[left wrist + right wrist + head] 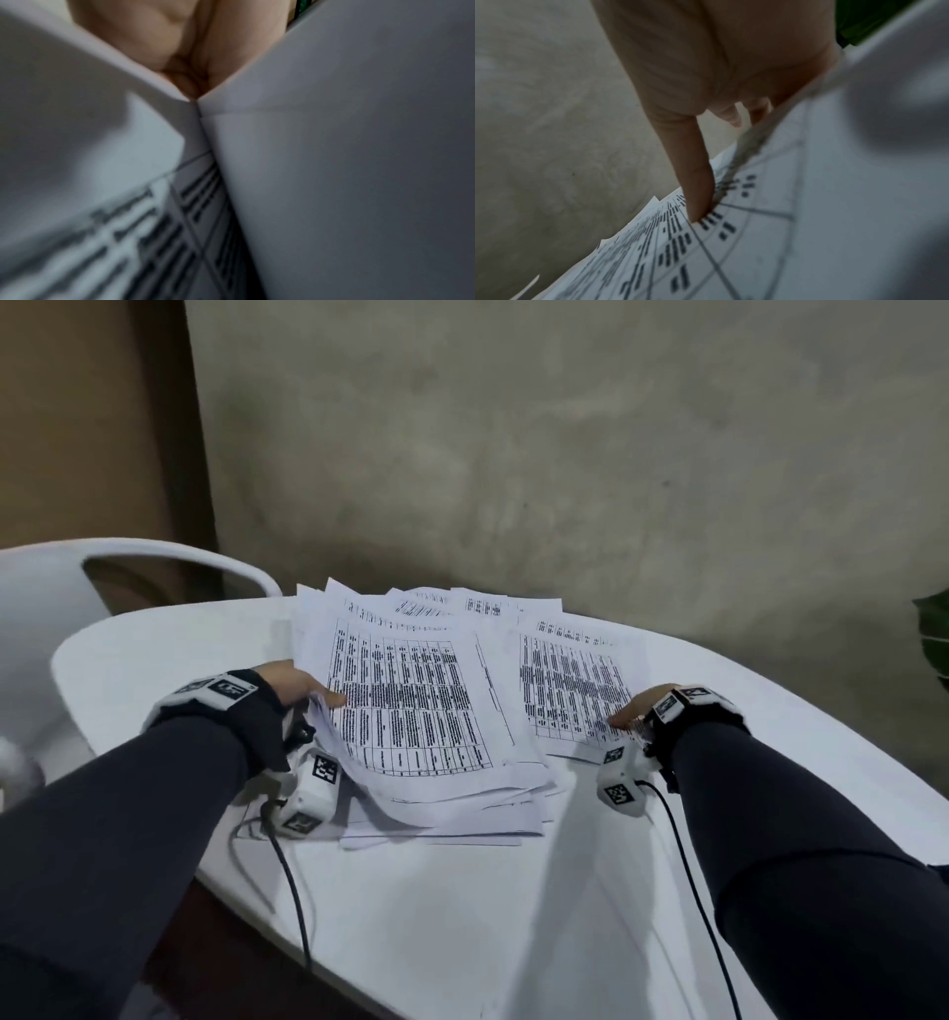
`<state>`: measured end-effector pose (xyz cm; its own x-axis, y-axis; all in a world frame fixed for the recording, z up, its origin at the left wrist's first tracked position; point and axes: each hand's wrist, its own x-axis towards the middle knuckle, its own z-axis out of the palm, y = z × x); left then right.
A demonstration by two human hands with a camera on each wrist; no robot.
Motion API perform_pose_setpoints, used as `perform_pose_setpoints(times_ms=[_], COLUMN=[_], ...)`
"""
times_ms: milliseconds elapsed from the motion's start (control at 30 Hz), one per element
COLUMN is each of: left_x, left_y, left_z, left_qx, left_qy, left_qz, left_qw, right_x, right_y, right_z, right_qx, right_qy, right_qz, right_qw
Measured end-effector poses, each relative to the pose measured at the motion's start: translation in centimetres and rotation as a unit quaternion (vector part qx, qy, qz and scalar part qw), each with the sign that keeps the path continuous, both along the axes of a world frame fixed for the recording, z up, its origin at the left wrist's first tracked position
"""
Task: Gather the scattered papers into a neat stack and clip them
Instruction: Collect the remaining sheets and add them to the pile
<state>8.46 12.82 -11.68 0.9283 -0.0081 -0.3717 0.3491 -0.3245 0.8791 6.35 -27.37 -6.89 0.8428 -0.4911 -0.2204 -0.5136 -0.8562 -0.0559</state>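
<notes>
Pinching the papers (411,701) at their left edge, left hand (292,683); right hand (634,708) lies flat atop them.

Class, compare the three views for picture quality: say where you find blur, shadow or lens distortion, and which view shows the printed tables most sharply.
Head view: sharpest; table print on the papers shows as distinct marks, the white table rim bows from the wide lens, and arms cast soft shadows. Left wrist view: heavily blurred, dim, paper filling the frame. Right wrist view: the right hand and nearby print are fairly clear, with a dark blurred patch at right.
</notes>
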Motion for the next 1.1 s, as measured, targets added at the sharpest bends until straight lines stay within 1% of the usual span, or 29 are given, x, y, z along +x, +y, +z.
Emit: perform_pose_setpoints(times_ms=[33, 100, 167, 267, 300, 400, 533, 600, 667, 733, 767, 800, 867, 900, 933, 967, 1000, 1033, 1100], left_x=[-0.3, -0.5, -0.5, -0.5, -0.6, -0.7, -1.0, -1.2, -1.2, -1.2, -1.2, -1.3, -1.0, -0.7, 0.4, 1.4, 1.8, 2.2, 0.8], left_y=[-0.2, -0.5, -0.5, -0.4, -0.5, -0.4, -0.7, -0.8, -0.7, -0.6, -0.5, -0.6, -0.3, 0.0, 0.5, 1.0, 1.3, 1.6, 0.9], left_z=[0.2, 0.2, 0.0, 0.0, 0.1, 0.0, 0.3, 0.5, 0.5, 0.5, 0.5, 0.6, 0.3, 0.0, -1.0, -2.1, -2.5, -2.9, -1.6], left_qx=[-0.005, -0.021, -0.039, -0.058, -0.061, -0.069, -0.086, -0.084, -0.075, -0.075, -0.069, -0.064, -0.064, -0.067, -0.071, -0.060, -0.053, -0.055, -0.049], left_qy=[0.002, 0.005, 0.009, 0.011, 0.015, 0.014, 0.013, 0.015, 0.015, 0.018, 0.019, 0.022, 0.026, 0.029, 0.033, 0.032, 0.032, 0.036, 0.040], left_qz=[0.006, 0.018, 0.025, 0.029, 0.025, 0.033, 0.033, 0.037, 0.046, 0.048, 0.049, 0.044, 0.041, 0.037, 0.034, 0.031, 0.027, 0.029, 0.029], left_qw=[1.000, 1.000, 0.999, 0.998, 0.998, 0.997, 0.996, 0.996, 0.996, 0.996, 0.996, 0.997, 0.997, 0.997, 0.996, 0.997, 0.998, 0.997, 0.998], right_x=[0.2, 0.8, 1.2, 1.2, 1.2, 1.7, 1.7, 1.8, 1.9, 1.9, 1.8, 1.7, 1.3, 1.3, 1.3, 1.3, 1.3, 1.0, 1.1], right_y=[-0.2, -0.7, -1.0, -0.3, 0.2, 1.0, 1.6, 1.9, 2.6, 3.3, 3.8, 4.2, 5.1, 5.5, 6.0, 6.4, 6.9, 7.6, 8.6], right_z=[0.1, 0.1, -0.1, -0.5, -0.5, -0.7, 0.0, 1.0, 2.9, 5.1, 6.2, 7.2, 8.6, 9.0, 9.0, 8.7, 7.9, 6.9, 4.1], right_qx=[0.017, 0.082, 0.115, 0.114, 0.131, 0.135, 0.214, 0.206, 0.176, 0.205, 0.248, 0.307, 0.455, 0.534, 0.595, 0.641, 0.663, 0.669, 0.607], right_qy=[0.006, -0.009, -0.013, -0.042, -0.062, -0.095, -0.178, -0.256, -0.342, -0.421, -0.456, -0.487, -0.524, -0.519, -0.487, -0.431, -0.368, -0.302, -0.199], right_qz=[-0.004, -0.020, -0.037, -0.011, -0.012, -0.005, -0.031, -0.032, -0.013, 0.009, 0.017, 0.020, 0.029, 0.030, 0.029, 0.034, 0.038, 0.051, 0.089], right_qw=[1.000, 0.996, 0.993, 0.993, 0.989, 0.986, 0.960, 0.944, 0.923, 0.883, 0.855, 0.817, 0.719, 0.667, 0.639, 0.634, 0.651, 0.678, 0.764])
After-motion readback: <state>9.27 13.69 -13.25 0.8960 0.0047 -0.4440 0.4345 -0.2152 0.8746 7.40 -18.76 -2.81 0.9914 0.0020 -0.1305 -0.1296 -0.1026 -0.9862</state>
